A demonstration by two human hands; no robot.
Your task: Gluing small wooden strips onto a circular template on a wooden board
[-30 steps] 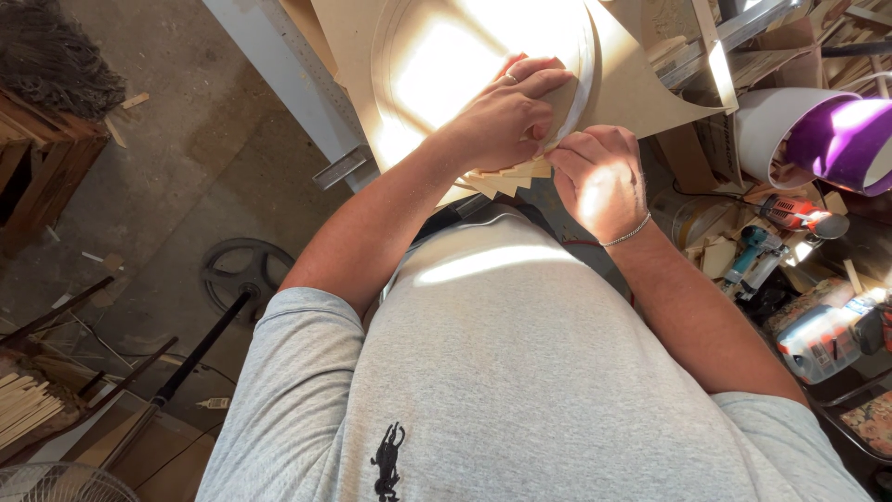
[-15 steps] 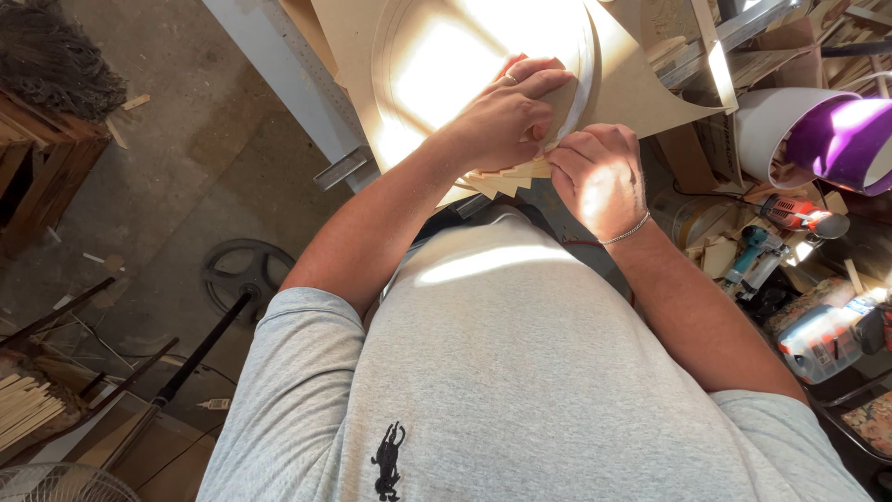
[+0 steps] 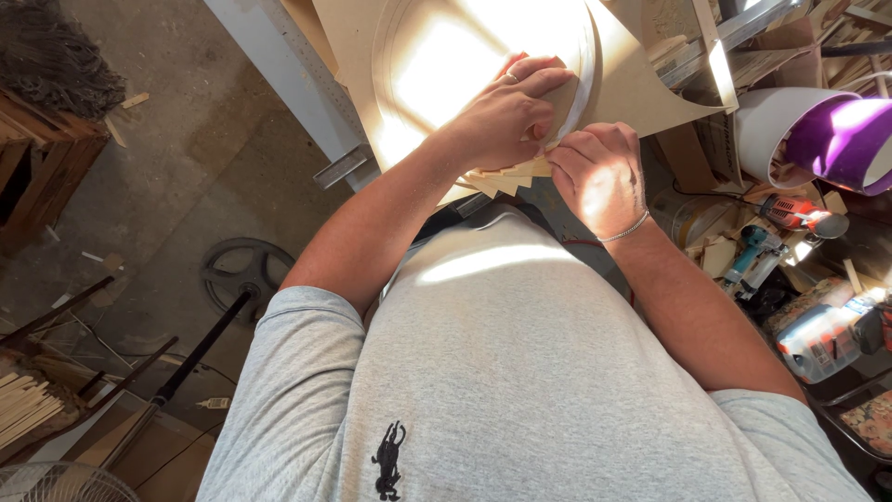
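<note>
Both hands work at the near edge of a round wooden hoop (image 3: pixel 483 56) that lies on a pale board (image 3: pixel 641 84) on the bench, lit hard by sunlight. The left hand (image 3: pixel 506 116) lies curled over the hoop's near rim, fingers bent and pressing down on it, a ring showing on one finger. The right hand (image 3: pixel 599 177) sits just beside it, to the right and nearer, closed in a loose fist with its fingertips pinching the same rim where the band meets the board; a thin bracelet circles its wrist. Under both hands a stack of thin wooden wedges (image 3: pixel 506 181) fans out, its pointed tips aimed towards the person's body, long axes running roughly near to far. The hoop itself lies flat, its opening facing up.

To the right stands a white and purple drum (image 3: pixel 818 135), with a red power tool (image 3: pixel 799 214) and a teal drill (image 3: pixel 753 256) nearer. A dark metal wheel (image 3: pixel 246 274) lies on the floor at left.
</note>
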